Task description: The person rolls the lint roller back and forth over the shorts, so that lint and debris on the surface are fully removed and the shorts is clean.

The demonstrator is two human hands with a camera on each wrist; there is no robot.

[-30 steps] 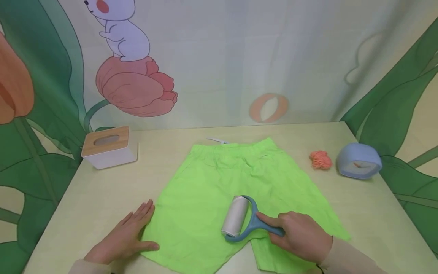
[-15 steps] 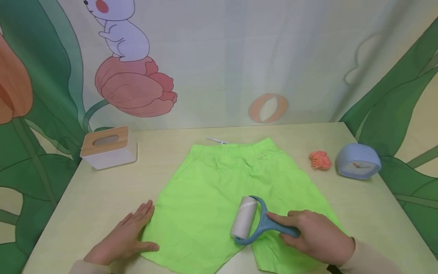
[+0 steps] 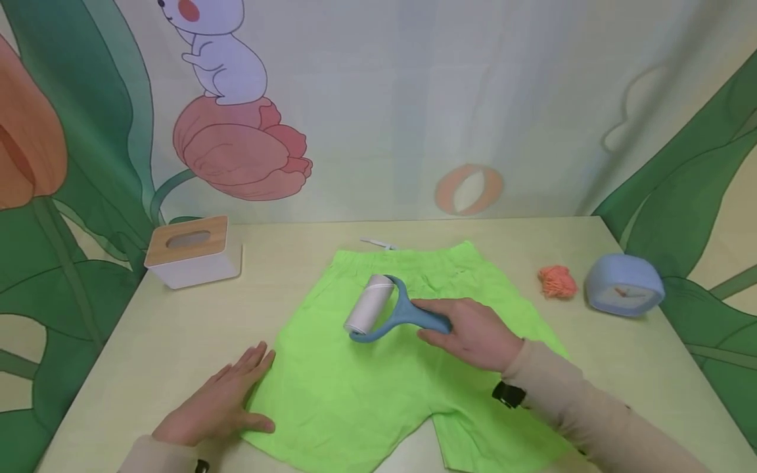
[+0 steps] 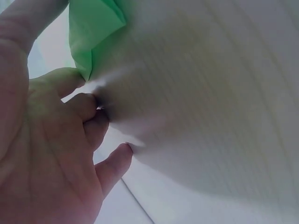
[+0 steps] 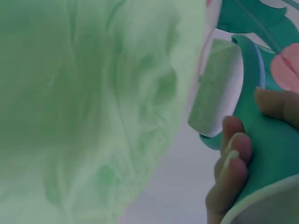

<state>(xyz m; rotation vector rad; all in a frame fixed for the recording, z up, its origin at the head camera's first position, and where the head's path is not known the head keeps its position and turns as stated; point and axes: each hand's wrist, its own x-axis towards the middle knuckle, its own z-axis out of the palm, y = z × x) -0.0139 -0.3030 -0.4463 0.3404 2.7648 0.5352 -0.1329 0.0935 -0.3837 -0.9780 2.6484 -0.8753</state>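
Bright green shorts [image 3: 355, 381] lie spread on the table, waistband toward the back. My right hand [image 3: 476, 332] grips the blue handle of a lint roller [image 3: 369, 305] with a white cylinder, over the upper middle of the shorts. In the right wrist view the roller [image 5: 217, 86] appears apart from the cloth, fingers curled round its handle. My left hand [image 3: 221, 397] rests with fingers extended at the left leg's edge, the thumb on the green cloth. The left wrist view shows that hand's fingertips [image 4: 124, 149] on the table and a fold of the shorts [image 4: 93, 32].
A white tissue box with a wooden lid [image 3: 195, 253] stands at the back left. To the right are a coral bundle of yarn [image 3: 557, 282] and a blue clock [image 3: 623, 286]. A printed curtain [image 3: 378, 118] hangs behind the table [image 3: 284, 263].
The lint roller first slid right across the lower shorts. Then my right hand raised it off the cloth and moved it back and left. My left hand stays in place.
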